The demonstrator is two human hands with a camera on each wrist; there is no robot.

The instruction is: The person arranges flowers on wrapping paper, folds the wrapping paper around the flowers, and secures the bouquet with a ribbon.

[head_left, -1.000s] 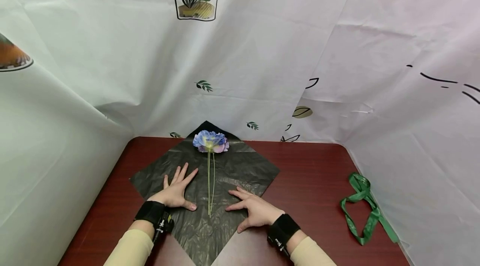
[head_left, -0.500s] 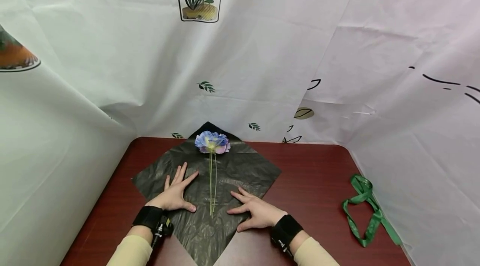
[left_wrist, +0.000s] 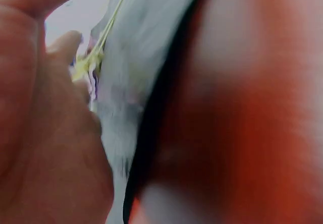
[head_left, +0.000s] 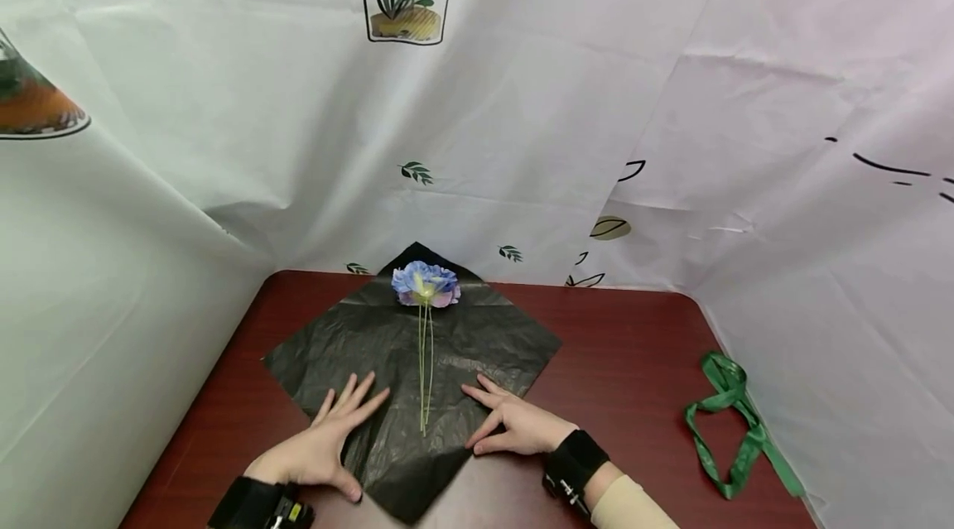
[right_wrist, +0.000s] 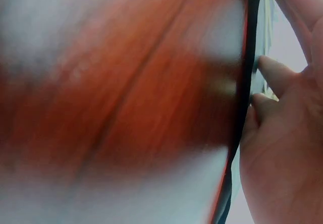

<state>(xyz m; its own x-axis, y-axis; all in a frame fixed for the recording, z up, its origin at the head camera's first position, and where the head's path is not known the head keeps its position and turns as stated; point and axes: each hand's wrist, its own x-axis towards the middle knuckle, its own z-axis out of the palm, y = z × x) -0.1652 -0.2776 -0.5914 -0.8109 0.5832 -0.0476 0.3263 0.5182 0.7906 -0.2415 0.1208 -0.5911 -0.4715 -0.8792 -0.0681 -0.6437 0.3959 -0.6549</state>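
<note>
Paper (head_left: 373, 339), black, laid cornerwise on table (head_left: 611, 355): one corner points away, the opposite one toward the person. Flower (head_left: 426, 285) on top, bloom near far corner, stems (head_left: 421, 363) along that same near-far axis, their ends short of the near corner. Relation that matters most, I judge: near corner lies between the hands, on the person's side of stem ends. Left hand (head_left: 320, 442) is nearer that corner, by its thumb; right hand (head_left: 517, 425) a little nearer stem ends. Left: released, fingers spread on the paper's left side, thumb apart from them. Right: thumb and forefinger tips together at the right lower edge, seemingly pinching it; other fingers extended over paper. Neither touches flower. Wrist views blurred. Ribbon (head_left: 757, 435), green, well apart to the right, by the table's right edge. Printed cloth (head_left: 537, 140) behind and at both sides.
</note>
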